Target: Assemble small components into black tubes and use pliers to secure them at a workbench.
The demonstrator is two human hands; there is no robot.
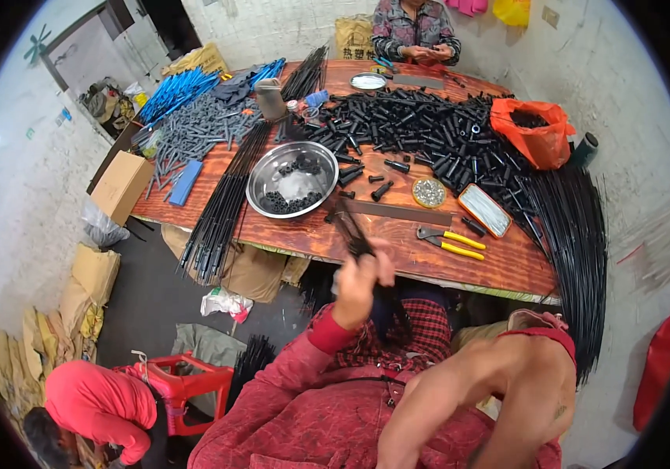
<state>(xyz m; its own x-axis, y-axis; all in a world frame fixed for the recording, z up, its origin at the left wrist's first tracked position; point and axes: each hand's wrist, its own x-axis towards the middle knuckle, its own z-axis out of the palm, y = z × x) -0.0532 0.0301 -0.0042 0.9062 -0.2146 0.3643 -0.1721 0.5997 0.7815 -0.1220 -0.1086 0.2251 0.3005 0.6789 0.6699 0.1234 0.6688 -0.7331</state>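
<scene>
Head view: left hand (358,283) grips thin, blurred black rods (348,227).

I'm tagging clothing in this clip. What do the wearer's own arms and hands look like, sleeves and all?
The left arm wears a red patterned quilted sleeve with a plain red knit cuff at the wrist; the left hand is bare, no glove. The right arm is bare, its red-edged sleeve pushed up high, with a small dark mark near the forearm. The right hand is out of view.
</scene>
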